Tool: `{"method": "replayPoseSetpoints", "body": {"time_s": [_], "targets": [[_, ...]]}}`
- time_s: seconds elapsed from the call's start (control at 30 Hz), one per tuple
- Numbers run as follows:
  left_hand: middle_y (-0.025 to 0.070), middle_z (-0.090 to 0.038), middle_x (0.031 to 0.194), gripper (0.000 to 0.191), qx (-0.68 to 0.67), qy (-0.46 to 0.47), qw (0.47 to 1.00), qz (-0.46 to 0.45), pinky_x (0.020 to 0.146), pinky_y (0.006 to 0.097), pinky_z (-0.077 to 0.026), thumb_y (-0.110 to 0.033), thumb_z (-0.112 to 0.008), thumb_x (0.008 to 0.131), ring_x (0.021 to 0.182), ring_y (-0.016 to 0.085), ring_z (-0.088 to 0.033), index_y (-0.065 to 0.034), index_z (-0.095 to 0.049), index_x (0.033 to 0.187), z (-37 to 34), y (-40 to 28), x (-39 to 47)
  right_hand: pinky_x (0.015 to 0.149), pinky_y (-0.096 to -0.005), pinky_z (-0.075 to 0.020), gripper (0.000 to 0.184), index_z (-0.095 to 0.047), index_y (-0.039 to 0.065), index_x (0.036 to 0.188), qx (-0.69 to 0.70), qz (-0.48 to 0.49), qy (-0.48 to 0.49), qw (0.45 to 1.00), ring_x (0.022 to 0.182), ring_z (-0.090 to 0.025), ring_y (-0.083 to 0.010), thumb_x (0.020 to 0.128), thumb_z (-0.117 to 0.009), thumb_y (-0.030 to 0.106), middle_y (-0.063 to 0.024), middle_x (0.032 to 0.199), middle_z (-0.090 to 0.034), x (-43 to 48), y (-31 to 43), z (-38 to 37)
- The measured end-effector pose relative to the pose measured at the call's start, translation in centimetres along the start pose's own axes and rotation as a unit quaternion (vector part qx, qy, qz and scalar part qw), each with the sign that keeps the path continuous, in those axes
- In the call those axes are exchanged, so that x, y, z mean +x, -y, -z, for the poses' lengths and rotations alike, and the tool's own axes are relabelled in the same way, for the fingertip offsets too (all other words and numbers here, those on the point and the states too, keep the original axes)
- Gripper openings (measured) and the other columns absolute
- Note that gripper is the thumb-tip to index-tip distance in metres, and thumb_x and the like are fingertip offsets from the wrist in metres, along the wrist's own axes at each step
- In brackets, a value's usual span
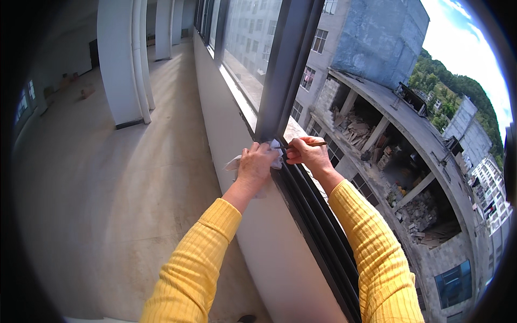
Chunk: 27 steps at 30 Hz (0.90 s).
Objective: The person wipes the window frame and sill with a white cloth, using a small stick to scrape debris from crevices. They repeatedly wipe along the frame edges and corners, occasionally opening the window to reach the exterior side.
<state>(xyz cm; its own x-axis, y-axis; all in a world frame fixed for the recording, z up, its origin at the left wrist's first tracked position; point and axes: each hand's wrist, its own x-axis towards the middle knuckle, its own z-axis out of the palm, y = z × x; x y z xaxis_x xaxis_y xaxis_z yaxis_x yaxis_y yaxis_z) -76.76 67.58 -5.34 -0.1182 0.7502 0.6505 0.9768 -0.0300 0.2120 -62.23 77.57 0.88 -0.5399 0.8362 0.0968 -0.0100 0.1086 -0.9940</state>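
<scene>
With bent fingers, my left hand grips a crumpled white cloth or tissue against the inner edge of a black metal window frame. Part of the white material hangs out to the left of that hand. My right hand holds a thin brown-handled tool, whose dark narrow end points left to the white material; its exact kind cannot be told. Both hands are at the foot of the upright sash frame, over the grooved black sill track, which runs down towards me.
The low white wall runs under the window. Left of it lies a dusty floor with a white pillar and pipe. A glass pane stands beyond the hands. Outside the open window is a building with rubble inside.
</scene>
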Motion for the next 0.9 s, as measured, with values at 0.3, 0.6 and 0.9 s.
{"method": "replayPoseSetpoints", "body": {"time_s": [0.3, 0.6, 0.9], "targets": [[0.0063, -0.064, 0.124, 0.047, -0.036, -0.077, 0.996, 0.009, 0.097, 0.0449, -0.049, 0.006, -0.065, 0.075, 0.117, 0.030, -0.058, -0.0163, -0.071, 0.116, 0.7, 0.3, -0.7, 0.057, -0.0280, -0.0546, 0.017, -0.070, -0.003, 0.092, -0.216, 0.138, 0.023, 0.966, 0.062, -0.065, -0.0130, 0.096, -0.062, 0.011, -0.0081, 0.072, -0.069, 0.4, -1.5, -1.4], [0.0109, -0.068, 0.111, 0.038, -0.079, -0.021, 0.996, 0.039, 0.097, 0.0422, -0.051, 0.010, -0.061, 0.073, 0.109, 0.033, -0.061, -0.0050, -0.072, 0.105, 1.0, -0.9, 0.7, 0.066, -0.0412, -0.0563, 0.017, -0.071, -0.004, 0.087, -0.335, 0.088, 0.039, 0.937, 0.075, -0.072, -0.0367, 0.084, -0.063, 0.011, -0.0245, 0.078, -0.070, 3.6, 0.3, -1.5], [0.0085, -0.067, 0.103, 0.032, -0.070, 0.030, 0.996, 0.046, 0.091, 0.0428, -0.053, 0.005, -0.063, 0.077, 0.104, 0.031, -0.062, -0.0113, -0.074, 0.102, 1.2, -0.7, 1.4, 0.051, -0.0343, -0.0541, 0.022, -0.070, -0.006, 0.080, -0.332, 0.070, 0.046, 0.940, 0.056, -0.068, -0.0232, 0.088, -0.063, 0.013, -0.0164, 0.067, -0.067, 1.2, 1.0, -1.3]]}}
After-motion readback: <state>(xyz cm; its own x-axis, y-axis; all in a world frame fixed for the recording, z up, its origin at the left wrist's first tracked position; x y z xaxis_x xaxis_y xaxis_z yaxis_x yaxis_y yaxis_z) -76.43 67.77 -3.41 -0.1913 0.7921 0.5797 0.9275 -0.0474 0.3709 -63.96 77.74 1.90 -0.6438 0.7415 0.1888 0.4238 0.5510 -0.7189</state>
